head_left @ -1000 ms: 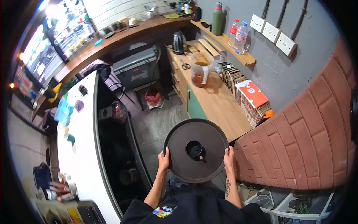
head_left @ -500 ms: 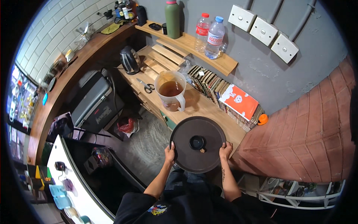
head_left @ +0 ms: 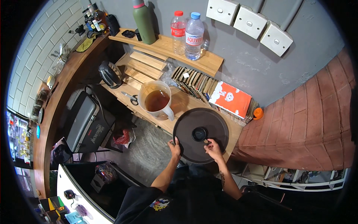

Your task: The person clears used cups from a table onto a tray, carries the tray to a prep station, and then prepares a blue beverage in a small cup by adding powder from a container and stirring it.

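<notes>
A round dark brown tray (head_left: 186,149) lies over the near end of the wooden bench. My left hand (head_left: 175,148) is closed on its left rim, thumb on top. Near the tray's middle sits a small black cup (head_left: 199,133), with a small tan piece (head_left: 205,141) right beside it. Over the tray, my right hand (head_left: 213,150) has its fingertips closed at that piece; whether it is lifted I cannot tell. Left of the tray stands a large translucent pitcher (head_left: 154,102) of brown liquid, its handle toward the tray.
Scissors (head_left: 131,98) and a black kettle (head_left: 110,74) are on the bench (head_left: 182,100). Behind, a row of books (head_left: 192,84) carries an orange notebook (head_left: 230,99). Two bottles (head_left: 194,41) and a green flask (head_left: 143,24) stand on a shelf. A brick column (head_left: 291,127) rises at right.
My right hand has let go of the tray's right rim and moved in to the small tan piece. The tray has shifted slightly up and farther onto the bench; my left hand still holds it.
</notes>
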{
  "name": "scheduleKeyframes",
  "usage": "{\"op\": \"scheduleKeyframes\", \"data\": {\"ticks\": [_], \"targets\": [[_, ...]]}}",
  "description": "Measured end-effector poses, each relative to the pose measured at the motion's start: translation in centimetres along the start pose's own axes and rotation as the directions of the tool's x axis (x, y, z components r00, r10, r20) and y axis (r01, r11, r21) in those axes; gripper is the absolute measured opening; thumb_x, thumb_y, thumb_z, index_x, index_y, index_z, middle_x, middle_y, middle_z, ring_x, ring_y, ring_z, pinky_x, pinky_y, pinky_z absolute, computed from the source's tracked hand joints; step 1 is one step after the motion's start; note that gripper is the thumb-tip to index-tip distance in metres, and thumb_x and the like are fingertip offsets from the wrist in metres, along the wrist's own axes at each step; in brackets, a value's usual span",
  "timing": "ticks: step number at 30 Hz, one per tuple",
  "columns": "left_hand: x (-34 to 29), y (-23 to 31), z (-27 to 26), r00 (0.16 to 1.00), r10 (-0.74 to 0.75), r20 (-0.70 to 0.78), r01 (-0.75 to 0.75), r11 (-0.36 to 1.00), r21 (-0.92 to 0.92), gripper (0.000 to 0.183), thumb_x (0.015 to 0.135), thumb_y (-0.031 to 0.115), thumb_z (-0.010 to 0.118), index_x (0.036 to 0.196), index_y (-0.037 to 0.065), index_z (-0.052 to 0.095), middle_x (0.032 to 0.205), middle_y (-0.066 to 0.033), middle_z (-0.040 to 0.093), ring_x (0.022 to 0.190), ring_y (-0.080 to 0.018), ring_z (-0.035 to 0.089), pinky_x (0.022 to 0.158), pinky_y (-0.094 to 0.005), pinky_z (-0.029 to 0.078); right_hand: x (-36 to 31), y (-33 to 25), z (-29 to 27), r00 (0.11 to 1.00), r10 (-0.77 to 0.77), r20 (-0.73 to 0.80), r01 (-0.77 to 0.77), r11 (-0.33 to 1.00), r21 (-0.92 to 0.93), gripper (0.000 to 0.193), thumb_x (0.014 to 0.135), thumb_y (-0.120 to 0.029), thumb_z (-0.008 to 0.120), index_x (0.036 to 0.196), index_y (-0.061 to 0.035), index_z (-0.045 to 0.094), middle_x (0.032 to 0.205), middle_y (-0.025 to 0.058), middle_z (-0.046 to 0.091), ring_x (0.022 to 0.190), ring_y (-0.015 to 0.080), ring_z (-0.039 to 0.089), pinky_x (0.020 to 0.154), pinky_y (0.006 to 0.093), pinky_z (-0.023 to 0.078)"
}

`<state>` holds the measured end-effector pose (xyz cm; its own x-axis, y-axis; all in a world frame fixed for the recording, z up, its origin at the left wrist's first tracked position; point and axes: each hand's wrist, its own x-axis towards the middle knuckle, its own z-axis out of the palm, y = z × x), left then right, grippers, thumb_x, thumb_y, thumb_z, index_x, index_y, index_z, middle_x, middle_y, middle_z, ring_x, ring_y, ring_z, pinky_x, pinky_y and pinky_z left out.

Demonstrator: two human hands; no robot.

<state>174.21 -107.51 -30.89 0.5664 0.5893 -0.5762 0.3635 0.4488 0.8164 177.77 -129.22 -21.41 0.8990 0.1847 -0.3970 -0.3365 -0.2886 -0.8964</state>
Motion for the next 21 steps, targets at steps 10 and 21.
{"op": "scheduleKeyframes", "data": {"ticks": [10, 21], "targets": [[-0.2, 2.6, 0.9, 0.970, -0.230, 0.074, 0.225, 0.972, 0.069, 0.093, 0.078, 0.061, 0.071, 0.134, 0.000, 0.028, 0.123, -0.0225, 0.050, 0.113, -0.0277, 0.052, 0.098, -0.0402, 0.043, 4.7, -1.1, -2.4, 0.921, 0.119, 0.372, -0.166, 0.981, 0.098, 0.031, 0.102, -0.032, 0.049, 0.098, -0.0037, 0.059, 0.079, 0.0024, 0.055, 0.061, 0.0098, 0.057, 0.058, 0.0246, 0.049], [-10.4, 7.0, -16.1, 0.990, -0.062, 0.126, 0.043, 0.988, 0.146, 0.074, 0.086, 0.052, 0.068, 0.138, 0.006, 0.044, 0.127, -0.0210, 0.055, 0.118, -0.0296, 0.053, 0.097, -0.0411, 0.044, 7.4, -6.8, 4.0, 0.428, 0.306, 0.851, -0.020, 0.944, -0.329, 0.027, 0.100, -0.023, 0.053, 0.090, 0.0000, 0.063, 0.073, 0.0019, 0.059, 0.062, 0.0098, 0.057, 0.059, 0.0243, 0.047]]}}
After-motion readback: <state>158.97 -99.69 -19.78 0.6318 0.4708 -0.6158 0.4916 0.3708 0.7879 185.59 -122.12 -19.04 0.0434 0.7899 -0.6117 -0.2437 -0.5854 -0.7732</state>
